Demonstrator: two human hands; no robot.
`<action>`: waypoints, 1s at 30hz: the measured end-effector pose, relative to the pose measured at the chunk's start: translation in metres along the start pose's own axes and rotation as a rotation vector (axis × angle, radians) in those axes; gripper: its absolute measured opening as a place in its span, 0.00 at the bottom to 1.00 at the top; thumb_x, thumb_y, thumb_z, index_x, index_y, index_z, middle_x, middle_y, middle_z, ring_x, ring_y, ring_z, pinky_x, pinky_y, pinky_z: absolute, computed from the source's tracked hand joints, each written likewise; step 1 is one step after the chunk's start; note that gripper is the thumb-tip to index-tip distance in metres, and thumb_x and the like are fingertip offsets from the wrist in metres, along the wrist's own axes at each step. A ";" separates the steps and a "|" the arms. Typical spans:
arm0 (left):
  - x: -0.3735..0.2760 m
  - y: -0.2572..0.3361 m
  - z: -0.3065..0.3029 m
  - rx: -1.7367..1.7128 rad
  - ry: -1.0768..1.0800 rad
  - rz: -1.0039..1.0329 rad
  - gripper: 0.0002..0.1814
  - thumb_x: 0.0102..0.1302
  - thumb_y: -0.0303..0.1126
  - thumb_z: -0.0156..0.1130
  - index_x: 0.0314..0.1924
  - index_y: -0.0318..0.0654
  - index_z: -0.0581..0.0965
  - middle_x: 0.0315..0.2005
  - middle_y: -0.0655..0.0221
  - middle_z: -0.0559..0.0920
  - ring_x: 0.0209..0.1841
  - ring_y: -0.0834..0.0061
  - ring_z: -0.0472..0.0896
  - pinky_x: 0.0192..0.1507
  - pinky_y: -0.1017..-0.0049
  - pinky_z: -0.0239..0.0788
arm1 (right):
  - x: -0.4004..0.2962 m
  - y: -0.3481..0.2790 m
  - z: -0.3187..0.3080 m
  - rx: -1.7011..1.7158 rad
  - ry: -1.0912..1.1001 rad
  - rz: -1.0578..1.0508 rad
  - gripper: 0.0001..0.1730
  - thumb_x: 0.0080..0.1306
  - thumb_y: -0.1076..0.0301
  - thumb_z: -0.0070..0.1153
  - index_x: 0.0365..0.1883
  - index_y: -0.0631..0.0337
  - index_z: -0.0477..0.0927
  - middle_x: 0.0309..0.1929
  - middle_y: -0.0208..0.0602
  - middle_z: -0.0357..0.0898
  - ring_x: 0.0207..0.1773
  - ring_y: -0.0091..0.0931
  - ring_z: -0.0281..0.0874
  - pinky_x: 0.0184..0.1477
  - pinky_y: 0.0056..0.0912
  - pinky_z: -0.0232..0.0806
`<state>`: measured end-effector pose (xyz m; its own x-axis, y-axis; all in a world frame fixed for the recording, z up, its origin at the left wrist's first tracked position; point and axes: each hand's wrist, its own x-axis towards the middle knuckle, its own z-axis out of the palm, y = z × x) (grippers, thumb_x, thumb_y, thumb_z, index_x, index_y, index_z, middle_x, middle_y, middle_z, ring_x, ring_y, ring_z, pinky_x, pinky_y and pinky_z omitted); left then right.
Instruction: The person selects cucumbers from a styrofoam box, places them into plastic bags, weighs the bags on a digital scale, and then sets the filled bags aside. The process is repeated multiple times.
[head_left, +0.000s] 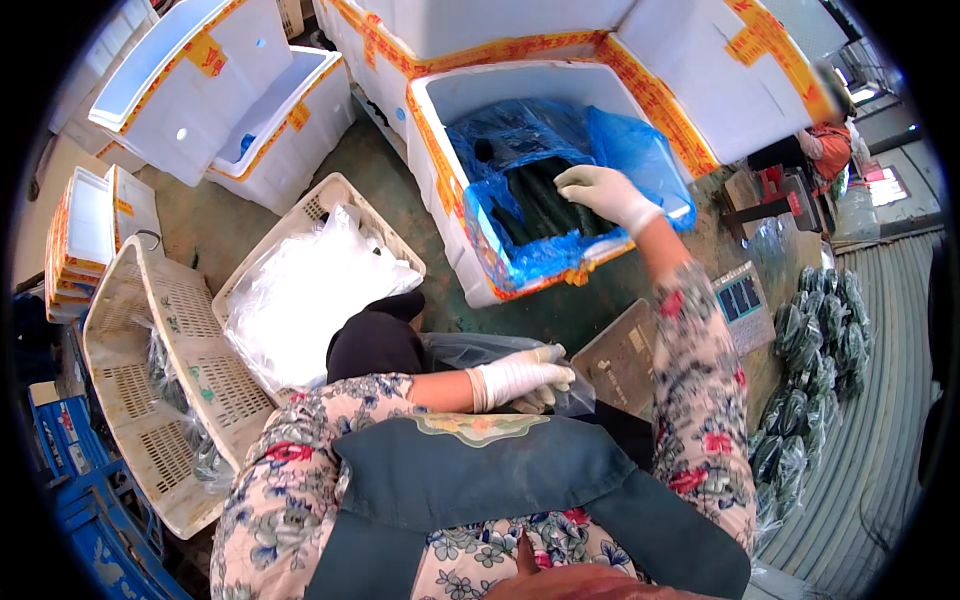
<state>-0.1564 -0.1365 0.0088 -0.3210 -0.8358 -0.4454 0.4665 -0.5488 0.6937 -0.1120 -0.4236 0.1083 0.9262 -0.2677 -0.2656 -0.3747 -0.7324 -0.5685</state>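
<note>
My right hand (609, 196), in a white glove, is over a white foam box (442, 217) with a blue plastic liner (637, 150). Its fingers are bent a little above dark green cucumbers (551, 202), and I see nothing held in them; whether the fingertips touch the cucumbers is unclear. Down at my lap, my left hand (521, 377), also gloved, grips a clear plastic bag (480, 346). The bag spreads out on both sides of that hand. Part of it is hidden behind the hand and my apron.
A plastic crate (322, 196) of white plastic bags (307, 277) stands at left, beside a tilted crate (135, 375). Foam boxes (277, 127) surround the back. At right are a scale's display (742, 300), bagged cucumbers (802, 397) and a seated person (825, 150).
</note>
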 end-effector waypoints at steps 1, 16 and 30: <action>-0.002 0.008 0.000 0.013 -0.013 -0.023 0.44 0.67 0.41 0.60 0.74 0.31 0.50 0.42 0.61 0.80 0.34 0.74 0.80 0.33 0.74 0.74 | 0.029 0.027 0.005 -0.050 -0.115 0.074 0.22 0.66 0.59 0.57 0.55 0.60 0.80 0.52 0.33 0.82 0.52 0.28 0.79 0.57 0.35 0.69; -0.021 0.035 -0.044 -0.093 0.216 0.024 0.43 0.66 0.38 0.62 0.73 0.27 0.53 0.45 0.64 0.83 0.47 0.79 0.79 0.51 0.80 0.70 | 0.105 0.058 -0.219 0.032 0.625 0.074 0.25 0.64 0.47 0.57 0.53 0.54 0.82 0.48 0.36 0.85 0.51 0.29 0.82 0.51 0.30 0.72; -0.014 0.018 -0.048 -0.081 0.177 0.036 0.49 0.63 0.43 0.66 0.73 0.25 0.53 0.50 0.58 0.81 0.52 0.74 0.79 0.57 0.78 0.67 | 0.109 0.176 -0.025 -0.470 -0.035 0.795 0.47 0.50 0.41 0.70 0.57 0.73 0.77 0.61 0.56 0.75 0.63 0.45 0.74 0.62 0.37 0.66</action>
<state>-0.1039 -0.1355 0.0002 -0.1563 -0.8403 -0.5191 0.5418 -0.5123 0.6663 -0.0761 -0.5977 -0.0013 0.3991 -0.7874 -0.4699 -0.8372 -0.5219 0.1635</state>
